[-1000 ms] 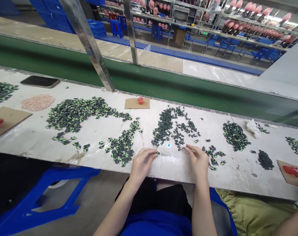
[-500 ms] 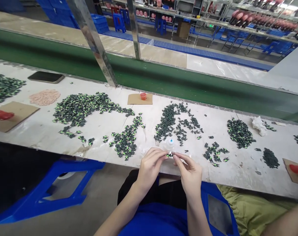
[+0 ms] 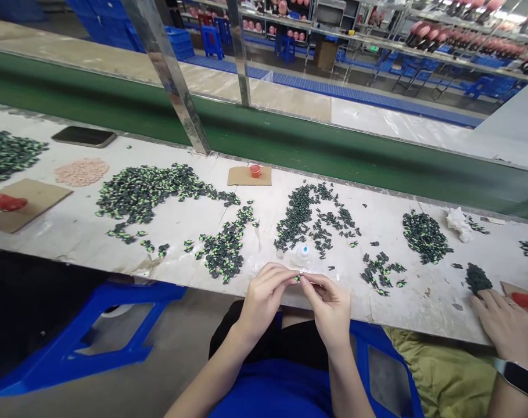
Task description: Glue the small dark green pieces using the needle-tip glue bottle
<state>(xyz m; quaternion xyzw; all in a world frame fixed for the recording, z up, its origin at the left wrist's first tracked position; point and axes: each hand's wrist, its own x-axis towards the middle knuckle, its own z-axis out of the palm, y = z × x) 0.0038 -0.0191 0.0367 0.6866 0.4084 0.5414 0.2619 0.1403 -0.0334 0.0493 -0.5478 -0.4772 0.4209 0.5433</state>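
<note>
The person's left hand [image 3: 264,296] and right hand [image 3: 331,305] meet over the near edge of the worktop [image 3: 72,238]. Both are closed narrow, thumb and fingertips pinching one small piece [image 3: 297,278], dark with a bit of green, from either side. The piece is held just above the worktop edge, in front of the person's lap.

Just beyond the fingertips stands a small clear bottle [image 3: 303,253] with a blue tip. Far of the bottle lies a loose heap of dark green pieces [image 3: 298,215]. Left of the hands is a middle heap [image 3: 224,249] of like pieces, and farther left a large heap [image 3: 150,188]. To the right of the hands lies a thin scatter [image 3: 381,268], then a dense right heap [image 3: 424,235].

At the far edge of the worktop a cardboard square [image 3: 241,177] carries a red cap [image 3: 255,170]. On the far left lie a pink heap [image 3: 81,172], a dark phone [image 3: 84,137] and a cardboard sheet [image 3: 32,200] with a red thing on it. A crumpled white tissue [image 3: 459,223] lies near the right heap.

At the right edge a co-worker's hand [image 3: 505,325], with a watch [image 3: 520,377] on the wrist, rests beside a small dark heap [image 3: 478,277]. A green conveyor belt [image 3: 333,157] runs behind the worktop.
</note>
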